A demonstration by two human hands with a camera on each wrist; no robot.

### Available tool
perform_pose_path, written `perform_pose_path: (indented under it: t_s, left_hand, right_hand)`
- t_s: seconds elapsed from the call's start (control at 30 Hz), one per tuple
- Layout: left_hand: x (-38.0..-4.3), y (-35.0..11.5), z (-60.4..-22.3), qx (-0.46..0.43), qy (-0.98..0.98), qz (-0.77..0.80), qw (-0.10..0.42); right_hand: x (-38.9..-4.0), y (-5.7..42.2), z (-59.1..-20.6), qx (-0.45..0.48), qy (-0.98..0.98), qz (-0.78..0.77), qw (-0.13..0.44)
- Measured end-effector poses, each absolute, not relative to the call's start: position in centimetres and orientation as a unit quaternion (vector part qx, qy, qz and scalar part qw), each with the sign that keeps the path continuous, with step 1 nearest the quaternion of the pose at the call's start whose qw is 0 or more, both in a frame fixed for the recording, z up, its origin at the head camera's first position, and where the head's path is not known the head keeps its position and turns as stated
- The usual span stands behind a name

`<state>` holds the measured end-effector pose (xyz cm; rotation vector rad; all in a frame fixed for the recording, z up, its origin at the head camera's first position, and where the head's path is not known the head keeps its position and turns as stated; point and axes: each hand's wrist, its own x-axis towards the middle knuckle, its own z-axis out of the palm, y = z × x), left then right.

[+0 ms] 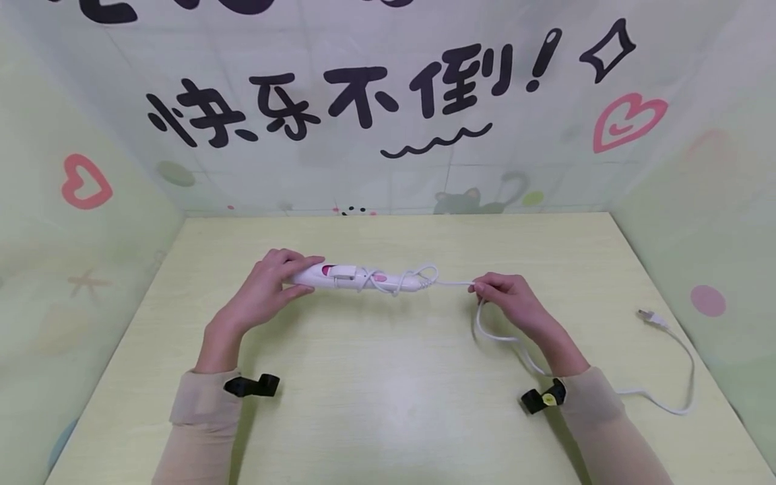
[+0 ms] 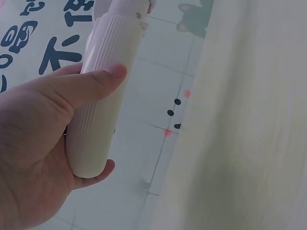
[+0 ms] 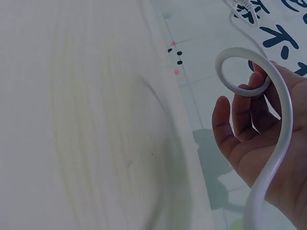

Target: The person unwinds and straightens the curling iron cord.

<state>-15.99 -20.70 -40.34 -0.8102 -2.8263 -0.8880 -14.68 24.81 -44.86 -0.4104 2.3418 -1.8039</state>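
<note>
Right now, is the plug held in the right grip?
No, the plug lies on the table, apart from the right grip, which pinches the cord.

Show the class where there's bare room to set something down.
Bare: the pale yellow tabletop between the beige sleeves; also a strip along its back edge. Crowded: between the left hand and right hand, which hold the white rod-shaped plastic appliance and thin white cable; and at right, where that cable trails to its white plug.
</note>
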Motion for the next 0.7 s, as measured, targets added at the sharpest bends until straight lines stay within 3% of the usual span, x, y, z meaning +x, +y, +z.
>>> perform_pose_path:
  t_s: [0.7]
  left_hand:
    - [-15.72,-20.38,-40.53,-0.263,-0.918,-0.296,0.012]
  right_hand:
    - [-14.49,24.71,-44.32,-0.052,0.761,-0.647,0.009]
